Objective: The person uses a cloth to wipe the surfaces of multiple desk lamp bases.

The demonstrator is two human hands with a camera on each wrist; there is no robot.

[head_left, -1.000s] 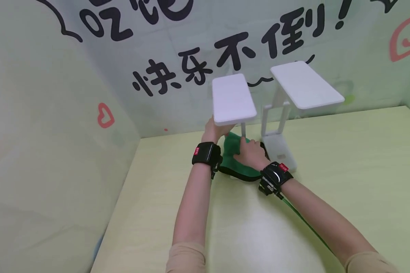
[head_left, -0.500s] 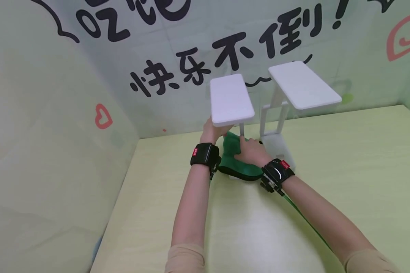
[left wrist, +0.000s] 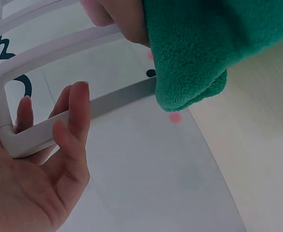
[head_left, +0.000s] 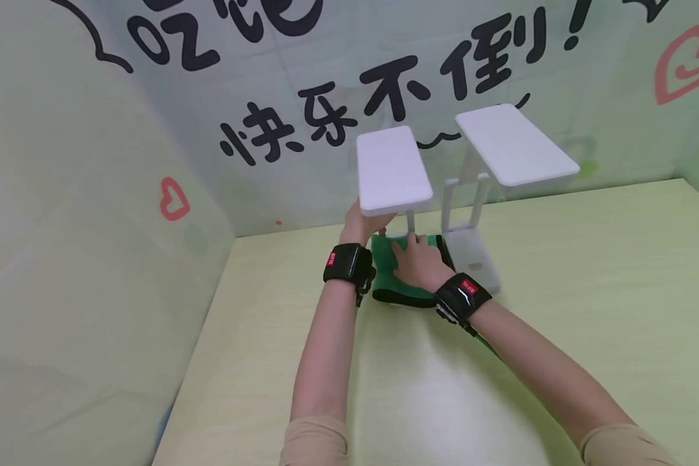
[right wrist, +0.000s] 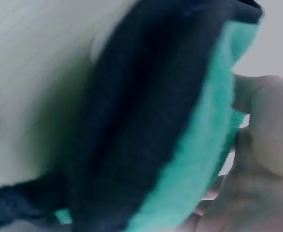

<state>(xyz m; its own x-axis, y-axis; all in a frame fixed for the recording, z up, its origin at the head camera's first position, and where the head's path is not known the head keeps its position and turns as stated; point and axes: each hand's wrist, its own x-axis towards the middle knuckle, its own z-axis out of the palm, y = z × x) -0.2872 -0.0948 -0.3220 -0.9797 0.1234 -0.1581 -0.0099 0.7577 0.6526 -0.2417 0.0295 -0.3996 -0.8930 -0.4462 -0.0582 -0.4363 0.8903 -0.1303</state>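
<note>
Under the rectangular top plate of a white phone or tablet stand [head_left: 393, 169], my left hand [head_left: 361, 226] reaches behind it. Seen from the left wrist, its fingers [left wrist: 78, 113] curl round one bar [left wrist: 122, 99] of the stand's frame. A green plush cloth [head_left: 387, 265] with black edging lies over the foot of that stand, hiding most of the foot. My right hand [head_left: 422, 264] presses on the cloth with spread fingers, close to the upright. The right wrist view is blurred; there the cloth [right wrist: 194, 159] stands in a thick fold beside the hand.
A second white stand [head_left: 515, 145] with a larger tilted plate stands close on the right, its base [head_left: 472, 255] beside the cloth. The light table [head_left: 279, 343] meets a printed backdrop [head_left: 291, 188] behind. A green cable [head_left: 489, 347] runs from my right wrist strap.
My right hand has shifted slightly left over the cloth. The cloth lies flatter and squarer, its black edge showing on the right. My left hand keeps its hold on the stand.
</note>
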